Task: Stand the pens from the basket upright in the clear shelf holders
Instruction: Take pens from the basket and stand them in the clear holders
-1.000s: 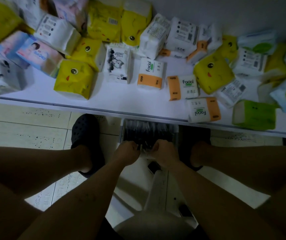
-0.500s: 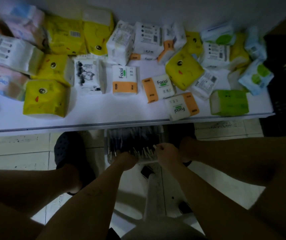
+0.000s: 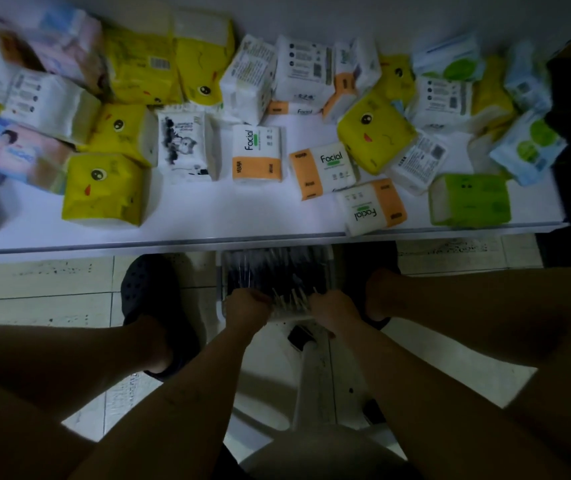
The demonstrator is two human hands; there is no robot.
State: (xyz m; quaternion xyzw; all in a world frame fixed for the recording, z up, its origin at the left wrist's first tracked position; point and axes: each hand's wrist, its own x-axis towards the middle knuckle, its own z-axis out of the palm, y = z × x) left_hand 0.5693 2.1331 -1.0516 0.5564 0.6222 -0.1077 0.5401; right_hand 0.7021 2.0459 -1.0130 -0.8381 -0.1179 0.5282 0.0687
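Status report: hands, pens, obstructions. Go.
Both curled at near ends of pens: left hand, right hand; grip unclear. Pens bunched in clear container below shelf edge. Above, tissue packs crowd it.

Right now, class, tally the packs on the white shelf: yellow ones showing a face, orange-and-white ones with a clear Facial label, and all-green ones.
Yellow packs showing a face: 5
Orange-and-white packs with a clear Facial label: 3
All-green packs: 1
Total: 9
Orange-edged packs farther back are too hidden to judge.
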